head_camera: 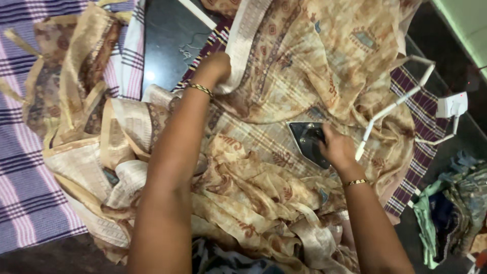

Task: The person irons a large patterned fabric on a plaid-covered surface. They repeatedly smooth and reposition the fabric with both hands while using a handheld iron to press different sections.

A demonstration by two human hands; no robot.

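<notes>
A large beige and rust printed cloth (304,76) covers most of the view, heaped in loose folds from the top centre down to the bottom edge, with a flatter stretch across the middle. Under it lies a maroon checked sheet (416,157), showing at the right edge and again at the top near the left hand. To the left, a purple striped spread (20,193) covers the floor, and a bunched part of the cloth with pale border bands rests on it. A strip of dark floor (162,45) shows between the spread and the sheet. At the far right a pile of green and blue clothes (451,213) sits apart from the work.

The iron (307,139), dark with a pointed nose toward the upper left, stands flat on the smooth middle stretch of the cloth. The right hand (336,148) is closed around its handle from the right side, a gold bangle at the wrist. A white cord (395,104) runs from beside that hand up and across to a white plug (452,105) at the right.

The left hand (215,67) is well up and left of the iron, fingers curled over the pale border edge of the cloth and gripping it, also with a bangle at the wrist.
</notes>
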